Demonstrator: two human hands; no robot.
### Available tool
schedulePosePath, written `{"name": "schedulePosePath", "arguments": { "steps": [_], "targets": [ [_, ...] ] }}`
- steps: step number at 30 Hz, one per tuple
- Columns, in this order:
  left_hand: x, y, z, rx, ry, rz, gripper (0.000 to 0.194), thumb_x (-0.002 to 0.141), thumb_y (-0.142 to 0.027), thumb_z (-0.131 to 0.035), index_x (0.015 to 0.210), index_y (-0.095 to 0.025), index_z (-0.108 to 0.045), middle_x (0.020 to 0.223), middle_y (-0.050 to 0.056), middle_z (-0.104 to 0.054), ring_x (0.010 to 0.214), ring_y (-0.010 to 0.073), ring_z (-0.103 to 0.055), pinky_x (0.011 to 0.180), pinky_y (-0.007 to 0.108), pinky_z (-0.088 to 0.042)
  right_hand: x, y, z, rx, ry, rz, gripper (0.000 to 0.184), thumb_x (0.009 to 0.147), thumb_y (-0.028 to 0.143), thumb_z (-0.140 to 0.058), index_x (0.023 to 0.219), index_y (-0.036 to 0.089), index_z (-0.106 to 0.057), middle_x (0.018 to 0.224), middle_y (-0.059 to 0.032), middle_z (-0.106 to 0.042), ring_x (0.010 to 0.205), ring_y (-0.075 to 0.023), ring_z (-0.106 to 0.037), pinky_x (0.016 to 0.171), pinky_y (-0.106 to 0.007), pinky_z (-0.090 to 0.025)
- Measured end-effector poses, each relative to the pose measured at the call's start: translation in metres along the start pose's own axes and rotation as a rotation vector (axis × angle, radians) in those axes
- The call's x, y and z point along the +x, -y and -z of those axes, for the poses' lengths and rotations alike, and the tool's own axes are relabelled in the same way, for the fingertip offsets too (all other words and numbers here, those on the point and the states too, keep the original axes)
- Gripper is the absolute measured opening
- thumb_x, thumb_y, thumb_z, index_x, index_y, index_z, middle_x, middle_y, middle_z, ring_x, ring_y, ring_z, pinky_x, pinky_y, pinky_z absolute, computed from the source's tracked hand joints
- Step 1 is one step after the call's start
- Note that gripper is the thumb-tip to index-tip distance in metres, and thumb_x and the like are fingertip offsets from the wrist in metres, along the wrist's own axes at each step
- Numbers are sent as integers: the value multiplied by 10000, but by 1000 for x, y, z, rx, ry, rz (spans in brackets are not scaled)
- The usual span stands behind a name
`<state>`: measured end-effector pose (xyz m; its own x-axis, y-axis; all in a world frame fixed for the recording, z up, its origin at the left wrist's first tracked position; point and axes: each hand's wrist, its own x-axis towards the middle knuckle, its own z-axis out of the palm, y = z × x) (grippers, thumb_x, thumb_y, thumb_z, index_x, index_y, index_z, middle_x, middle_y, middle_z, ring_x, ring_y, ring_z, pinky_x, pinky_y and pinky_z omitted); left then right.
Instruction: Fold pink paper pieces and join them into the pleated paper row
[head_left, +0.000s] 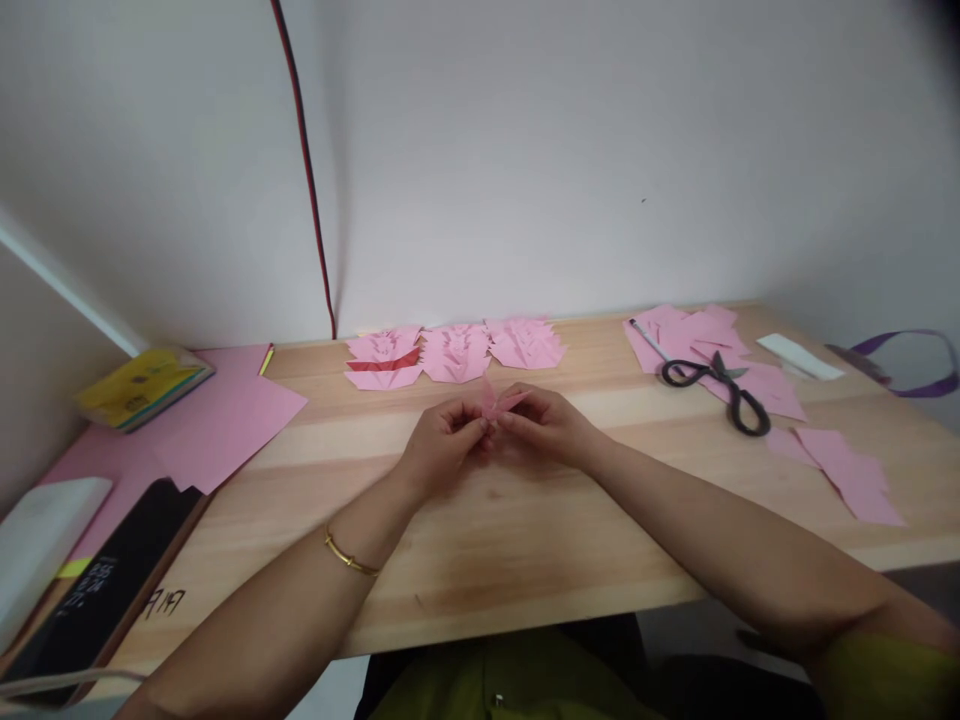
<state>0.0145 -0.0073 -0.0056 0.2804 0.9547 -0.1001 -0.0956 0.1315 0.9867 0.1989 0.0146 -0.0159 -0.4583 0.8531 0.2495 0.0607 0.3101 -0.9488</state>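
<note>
Between my two hands is a small folded piece of pink paper (491,402), with pointed tips sticking up and out to the right. My left hand (448,437) pinches its left side between thumb and fingers. On the other side my right hand (546,425) pinches it the same way, thumb in front. Both hands are just above the wooden table (525,560), and the fingers hide the lower part of the paper. Just beyond them, rows of folded pink paper pieces (455,352) lie along the wall, with a red strip (384,362) across the left group.
Black-handled scissors (716,380) and a pen (649,340) lie on pink paper scraps (769,388) at the right. Nearby are a white strip (800,357) and a purple loop (919,385). At left are pink sheets (232,425), a yellow packet (142,388) and a black digital clock (105,590).
</note>
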Motion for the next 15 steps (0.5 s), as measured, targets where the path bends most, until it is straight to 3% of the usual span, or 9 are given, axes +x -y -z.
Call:
{"name": "schedulePosePath", "arguments": {
  "steps": [10,15],
  "targets": [
    [2,4,1,37,24,-68,155,727,-294,-678,726,-148,-627,636,8,-610,566,113,-568,553,241,-468,2,0,2,-34,-19,1,249,860,416,-588,799,180,-641,802,-19,-600,750,-136,-565,714,-290,-449],
    [5,5,1,-19,-22,-78,178,698,-294,-710,730,-152,-608,626,1,-622,557,107,-565,547,226,-450,6,4,-4,67,-92,-87,267,788,431,-651,729,173,-614,729,4,-574,689,-120,-532,680,-277,-426]
  ]
}}
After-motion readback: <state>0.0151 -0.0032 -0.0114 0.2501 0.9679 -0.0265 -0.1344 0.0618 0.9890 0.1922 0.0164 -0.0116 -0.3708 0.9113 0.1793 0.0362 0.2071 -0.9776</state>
